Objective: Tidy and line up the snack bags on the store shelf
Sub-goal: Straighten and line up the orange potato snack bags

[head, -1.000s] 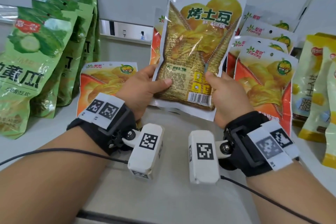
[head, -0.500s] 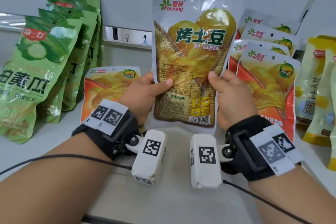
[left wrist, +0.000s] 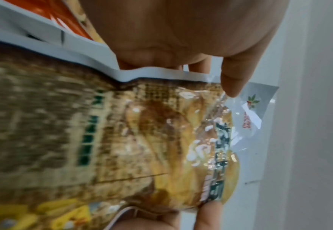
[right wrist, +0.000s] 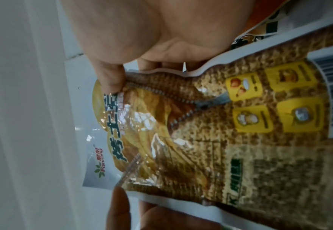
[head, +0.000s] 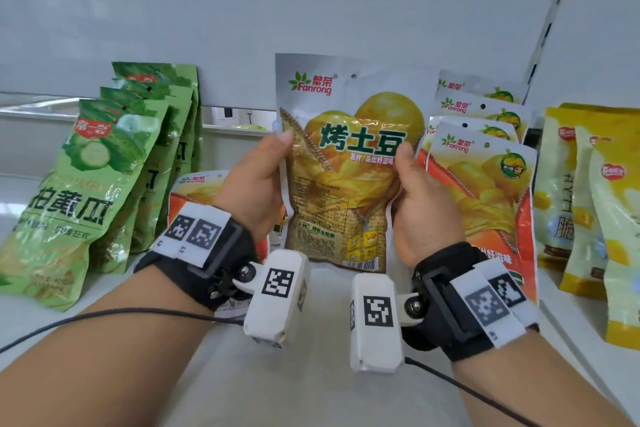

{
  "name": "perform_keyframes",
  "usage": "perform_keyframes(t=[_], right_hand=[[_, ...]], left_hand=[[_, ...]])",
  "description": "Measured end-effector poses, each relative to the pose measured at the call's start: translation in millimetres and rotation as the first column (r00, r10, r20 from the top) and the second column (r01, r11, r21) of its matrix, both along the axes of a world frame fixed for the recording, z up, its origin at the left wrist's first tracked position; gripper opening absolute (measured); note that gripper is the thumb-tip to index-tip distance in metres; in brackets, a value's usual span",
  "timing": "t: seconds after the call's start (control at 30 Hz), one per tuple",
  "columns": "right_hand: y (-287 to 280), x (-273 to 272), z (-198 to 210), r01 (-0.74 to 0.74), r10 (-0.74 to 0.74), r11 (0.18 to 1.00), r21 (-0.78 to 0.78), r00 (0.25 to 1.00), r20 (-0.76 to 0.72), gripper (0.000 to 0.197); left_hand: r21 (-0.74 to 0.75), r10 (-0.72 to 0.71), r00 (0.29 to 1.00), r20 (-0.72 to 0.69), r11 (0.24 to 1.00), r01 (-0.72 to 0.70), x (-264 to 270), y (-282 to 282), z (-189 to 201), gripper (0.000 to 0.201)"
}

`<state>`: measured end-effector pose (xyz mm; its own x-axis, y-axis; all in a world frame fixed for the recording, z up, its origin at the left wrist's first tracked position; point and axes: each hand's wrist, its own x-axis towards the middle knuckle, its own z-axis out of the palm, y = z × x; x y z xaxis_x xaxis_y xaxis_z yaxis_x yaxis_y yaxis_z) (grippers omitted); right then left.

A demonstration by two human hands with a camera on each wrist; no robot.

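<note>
Here the person holds one snack bag upright between both hands, roughly mid-shelf. The brown-and-gold potato bag (head: 346, 170) has a silver top band and a printed zipper opening onto yellow potatoes. The left hand (head: 254, 187) grips its left edge, thumb pressed on the front near the top of the brown print and fingers curled behind. The right hand (head: 420, 204) grips the right edge the same way — its thumb lies on the front beside the green lettering. In the left wrist view the thumb (left wrist: 232, 80) rests on the crinkled film and the fingers sit behind the sealed edge; the right wrist view shows the matching pinch on the opposite edge. Whether the bag's bottom edge touches the white shelf (head: 311, 392) or hangs just above it cannot be told.

Just behind and to the right of the held bag stands a row of orange potato bags (head: 485, 191), overlapping one behind another and leaning back. Another orange bag (head: 194, 191) shows behind the left wrist, partly hidden. Further left, a row of green cucumber bags (head: 86, 184) leans back toward the rear wall. At the far right stand pale yellow bags (head: 588, 211) — well apart from the hands.
</note>
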<state>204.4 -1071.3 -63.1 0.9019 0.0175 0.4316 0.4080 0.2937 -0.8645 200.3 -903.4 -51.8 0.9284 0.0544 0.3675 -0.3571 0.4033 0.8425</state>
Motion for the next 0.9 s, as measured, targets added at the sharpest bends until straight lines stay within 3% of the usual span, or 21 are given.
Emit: perform_keyframes(t=[0.27,0.37,0.5,0.57,0.63,0.73,0.83,0.9], right_hand=[[-2,-6,3,0.058,-0.059,0.998,-0.023,0.996,-0.064,0.045],[0,-7,4,0.036,-0.037,0.999,-0.021,0.996,-0.085,0.024],[2,-6,3,0.1,-0.094,0.995,0.032,0.986,-0.14,0.013],[1,-5,1,0.205,-0.209,0.978,-0.044,0.972,-0.108,0.022],[-1,-6,0,0.265,-0.274,0.948,-0.173,0.961,-0.027,0.017],[6,-14,0,0.157,-0.156,0.912,-0.379,0.987,0.033,0.015],[14,-22,0,-0.024,0.028,0.923,-0.384,1.0,0.003,0.04],[15,-26,1,-0.073,0.091,0.935,-0.347,0.995,0.034,0.051]], left_hand=[[0.084,0.113,0.992,-0.056,0.991,-0.108,-5,0,14,0.03],[0.144,0.172,0.985,-0.023,0.975,-0.167,-10,2,15,0.028],[0.248,0.281,0.96,0.017,0.928,-0.276,-21,2,18,0.026],[0.27,0.33,0.944,0.016,0.908,-0.322,-26,1,21,0.026],[0.322,0.394,0.918,0.035,0.865,-0.384,-30,2,23,0.028],[0.535,0.455,0.889,0.05,0.74,-0.408,-36,2,24,0.05],[0.387,0.192,0.97,-0.152,0.914,-0.121,-40,-1,26,0.065],[0.279,0.069,0.984,-0.162,0.96,-0.022,-41,-2,27,0.074]])
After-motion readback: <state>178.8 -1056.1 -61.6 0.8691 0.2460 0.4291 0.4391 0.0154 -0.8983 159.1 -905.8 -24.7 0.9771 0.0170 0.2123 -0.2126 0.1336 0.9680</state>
